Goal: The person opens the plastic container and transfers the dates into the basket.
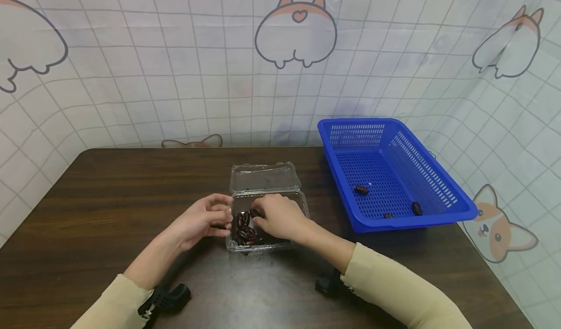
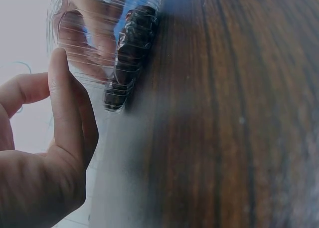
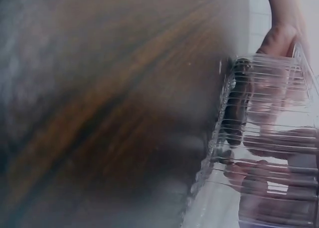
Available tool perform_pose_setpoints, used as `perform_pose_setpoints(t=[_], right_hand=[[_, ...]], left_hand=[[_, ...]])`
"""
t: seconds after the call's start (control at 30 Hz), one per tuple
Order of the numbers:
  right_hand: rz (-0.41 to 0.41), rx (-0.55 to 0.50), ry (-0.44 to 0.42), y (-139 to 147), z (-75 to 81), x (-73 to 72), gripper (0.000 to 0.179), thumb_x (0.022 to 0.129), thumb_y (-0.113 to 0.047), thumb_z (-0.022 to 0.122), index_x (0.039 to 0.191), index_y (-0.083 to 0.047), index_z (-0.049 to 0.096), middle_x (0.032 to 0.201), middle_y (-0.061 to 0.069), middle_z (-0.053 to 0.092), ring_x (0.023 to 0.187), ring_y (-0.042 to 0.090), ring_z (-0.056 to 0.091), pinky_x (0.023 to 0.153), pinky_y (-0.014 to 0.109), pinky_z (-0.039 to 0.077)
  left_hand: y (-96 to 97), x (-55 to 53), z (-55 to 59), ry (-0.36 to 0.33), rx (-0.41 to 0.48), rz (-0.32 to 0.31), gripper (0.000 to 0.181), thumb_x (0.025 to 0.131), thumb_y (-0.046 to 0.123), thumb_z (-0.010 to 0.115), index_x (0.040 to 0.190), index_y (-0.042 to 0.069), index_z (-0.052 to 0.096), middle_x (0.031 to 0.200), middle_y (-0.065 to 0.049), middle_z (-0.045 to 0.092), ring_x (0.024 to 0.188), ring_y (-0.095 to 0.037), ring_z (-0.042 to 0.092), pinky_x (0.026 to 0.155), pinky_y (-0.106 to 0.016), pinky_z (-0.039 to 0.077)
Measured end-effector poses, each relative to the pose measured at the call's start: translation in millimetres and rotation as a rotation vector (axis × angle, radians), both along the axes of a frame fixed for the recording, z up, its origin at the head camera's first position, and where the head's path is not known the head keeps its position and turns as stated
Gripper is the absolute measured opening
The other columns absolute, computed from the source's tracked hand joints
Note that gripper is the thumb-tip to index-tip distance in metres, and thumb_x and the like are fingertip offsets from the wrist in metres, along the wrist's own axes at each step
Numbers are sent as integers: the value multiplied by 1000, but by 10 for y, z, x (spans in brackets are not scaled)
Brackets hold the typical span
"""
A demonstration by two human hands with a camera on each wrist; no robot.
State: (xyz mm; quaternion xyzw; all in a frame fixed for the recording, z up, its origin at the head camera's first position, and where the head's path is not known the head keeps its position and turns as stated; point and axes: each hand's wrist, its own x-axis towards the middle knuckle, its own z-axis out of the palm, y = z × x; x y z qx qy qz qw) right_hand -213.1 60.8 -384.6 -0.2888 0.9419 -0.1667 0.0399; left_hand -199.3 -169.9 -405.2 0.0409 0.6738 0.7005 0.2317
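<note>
A clear plastic clamshell box [image 1: 271, 247] stands on the table, its lid [image 1: 265, 179] folded back. Dark dates [image 1: 246, 232] lie clustered in its left part. My right hand [image 1: 280, 217] reaches down inside, thumb and fingers pinching a date [image 1: 255, 213] at the cluster's edge. At the box's left wall is my left hand [image 1: 205, 221], fingers bent loosely and their tips touching the plastic. The left wrist view shows a fingertip of the left hand [image 2: 67, 113] against that wall. Through the ribbed plastic in the right wrist view, the right fingers [image 3: 241, 175] appear blurred.
A blue slotted basket [image 1: 438, 220] stands to the right of the box, with a few dates [image 1: 361, 189] on its floor. Dark brown wooden table [image 1: 131, 192] extends to the left. A patterned sheet [image 1: 193, 66] hangs behind and to the right.
</note>
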Motion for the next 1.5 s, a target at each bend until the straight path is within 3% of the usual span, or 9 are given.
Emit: perform_pose_setpoints(t=[0.3,0.53,0.73,0.93,1.27,1.5], right_hand=[[7,30,9,-22,-37,2,18,92,-23,79,107,-16,72,91,-3,65,77,13,62,56,30,52],[7,55,2,-26,-52,10,17,90,-21,80,103,-16,69,76,-8,57,61,10,55,47,28,46],[-6,39,-29,-19,-36,21,14,88,-14,74,101,-13,72,72,-9,57,59,10,53,46,28,45],[-21,-9,-62,24,-2,15,13,86,-13,71,100,-15,72,71,-9,57,57,10,51,47,28,43],[2,-181,-97,171,165,15,11,86,-12,72,95,-16,68,77,-9,62,66,9,56,61,28,49],[-13,-224,-87,275,259,76,11,86,-11,68,96,-14,68,77,-9,63,57,8,48,53,26,43]], left_hand=[[4,1,-5,0,-1,3,51,97,2,60,141,-7,36,100,-8,57,84,-19,62,76,-35,63],[12,5,2,1,-7,6,50,97,2,59,141,-7,37,101,-8,57,84,-19,62,76,-36,63],[12,11,2,1,-7,2,50,97,2,60,141,-6,37,101,-9,57,84,-20,62,76,-36,63],[11,11,2,5,-6,-4,50,97,2,60,140,-6,37,99,-8,57,84,-20,62,76,-35,63],[7,2,10,9,-4,-6,51,97,2,60,140,-7,36,99,-8,57,85,-20,62,77,-35,62],[12,-1,7,12,-10,-5,50,98,2,59,141,-8,35,100,-8,57,85,-20,62,77,-36,63]])
